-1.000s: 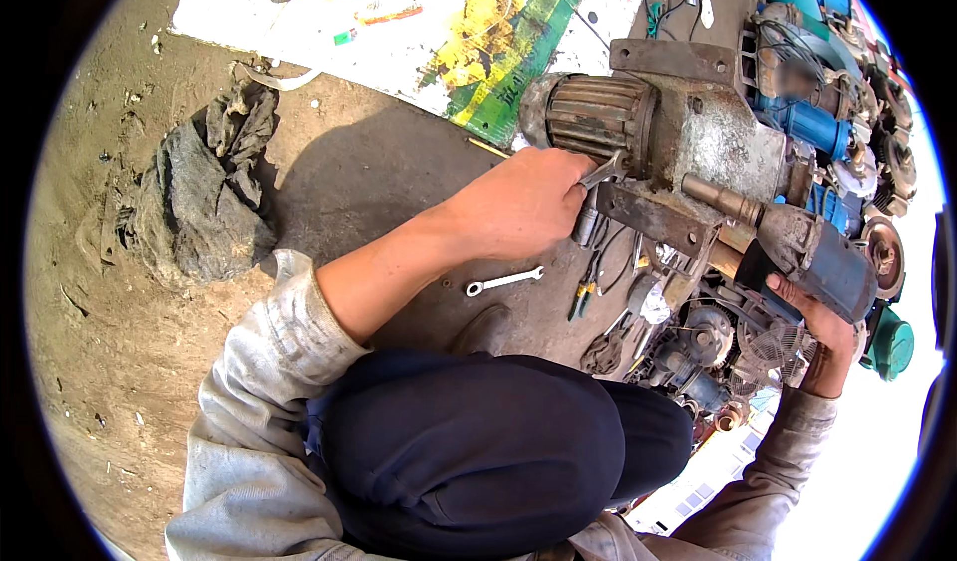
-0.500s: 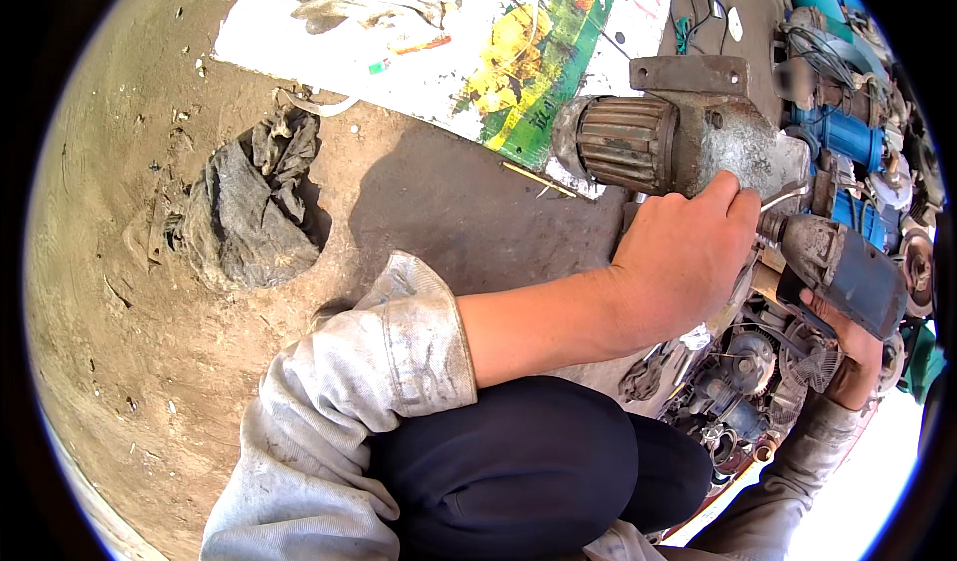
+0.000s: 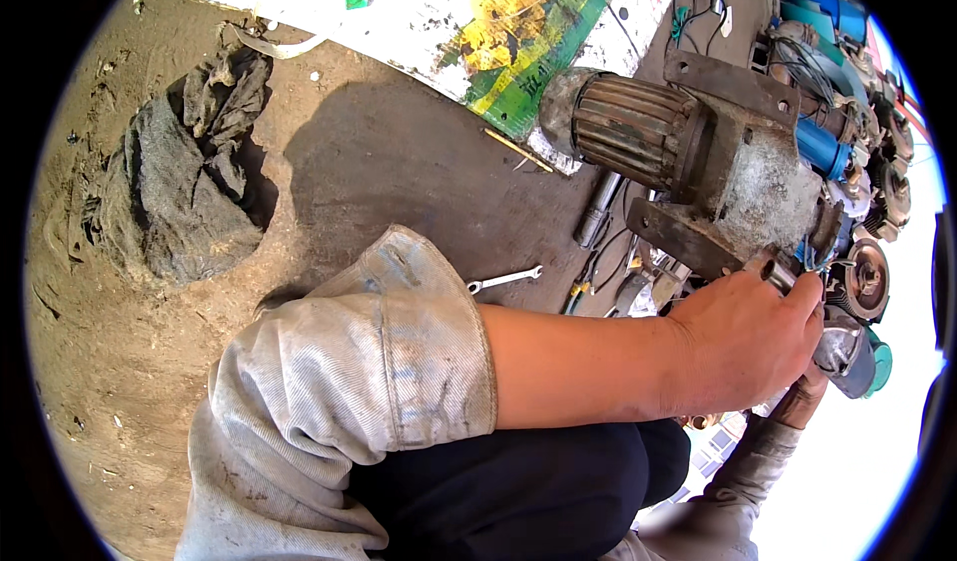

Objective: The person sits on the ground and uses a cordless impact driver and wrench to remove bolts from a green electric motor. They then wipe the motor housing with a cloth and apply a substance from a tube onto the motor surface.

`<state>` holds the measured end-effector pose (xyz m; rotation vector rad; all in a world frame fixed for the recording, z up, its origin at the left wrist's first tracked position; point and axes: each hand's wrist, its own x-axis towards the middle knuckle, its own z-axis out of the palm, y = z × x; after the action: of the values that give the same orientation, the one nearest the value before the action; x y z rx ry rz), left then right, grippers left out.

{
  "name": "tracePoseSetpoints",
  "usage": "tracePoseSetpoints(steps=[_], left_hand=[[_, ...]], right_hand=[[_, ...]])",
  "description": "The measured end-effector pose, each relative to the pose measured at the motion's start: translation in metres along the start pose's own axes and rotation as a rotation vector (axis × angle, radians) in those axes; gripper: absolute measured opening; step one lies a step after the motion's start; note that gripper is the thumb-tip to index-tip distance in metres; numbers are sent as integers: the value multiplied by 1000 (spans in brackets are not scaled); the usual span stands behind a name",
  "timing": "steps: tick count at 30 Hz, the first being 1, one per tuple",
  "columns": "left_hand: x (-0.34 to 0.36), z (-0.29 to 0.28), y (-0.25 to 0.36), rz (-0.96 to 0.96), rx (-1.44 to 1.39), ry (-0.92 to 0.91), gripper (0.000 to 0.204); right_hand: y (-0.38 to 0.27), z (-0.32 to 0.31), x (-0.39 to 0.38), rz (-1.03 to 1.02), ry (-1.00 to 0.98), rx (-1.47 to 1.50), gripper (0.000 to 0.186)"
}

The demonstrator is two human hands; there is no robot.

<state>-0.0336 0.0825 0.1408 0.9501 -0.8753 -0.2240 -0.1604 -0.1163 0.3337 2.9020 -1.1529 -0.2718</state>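
Observation:
A rusty motor housing with a ribbed end (image 3: 628, 127) and a mounting bracket (image 3: 743, 192) lies right of centre. My left hand (image 3: 748, 342) is at its lower right corner, fingers curled round a short metal shaft (image 3: 776, 274), seemingly the nose of the power tool. That tool's grey body (image 3: 842, 357) shows just right of my knuckles. My right hand (image 3: 803, 389) is low behind my left one, holding the tool from below; its fingers are mostly hidden. A combination wrench (image 3: 506, 280) lies on the ground left of my left hand.
A painted white-and-green board (image 3: 394, 22) lies at the top, a dark rag (image 3: 179, 182) at the left. A metal cylinder (image 3: 598, 212) and cables lie below the housing. Motors, blue casings (image 3: 819, 147) and round parts (image 3: 859, 277) are piled along the right, near a green lid (image 3: 877, 367).
My left hand has moved right and down, from holding a wrench by the housing to gripping the shaft. The power tool and right hand sit lower, mostly covered by my left hand.

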Motion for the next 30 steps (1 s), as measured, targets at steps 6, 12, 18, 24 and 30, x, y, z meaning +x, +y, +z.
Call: tracePoseSetpoints(steps=[6, 12, 18, 24, 30], left_hand=[[-32, 8, -20, 54, -136, -356, 20], [-86, 31, -55, -217, -363, -535, 20], [-127, 45, -77, -421, -367, -528, 19], [-145, 43, -89, -645, -289, -607, 27], [-167, 32, -87, -708, -177, -572, 31]], right_hand=[[36, 105, -63, 380, -116, 466, 55], [85, 201, -112, 700, -276, 987, 55], [108, 258, -148, 824, -398, 1341, 54], [112, 291, -166, 787, -529, 1527, 54], [151, 331, -204, 885, -695, 1607, 40]])
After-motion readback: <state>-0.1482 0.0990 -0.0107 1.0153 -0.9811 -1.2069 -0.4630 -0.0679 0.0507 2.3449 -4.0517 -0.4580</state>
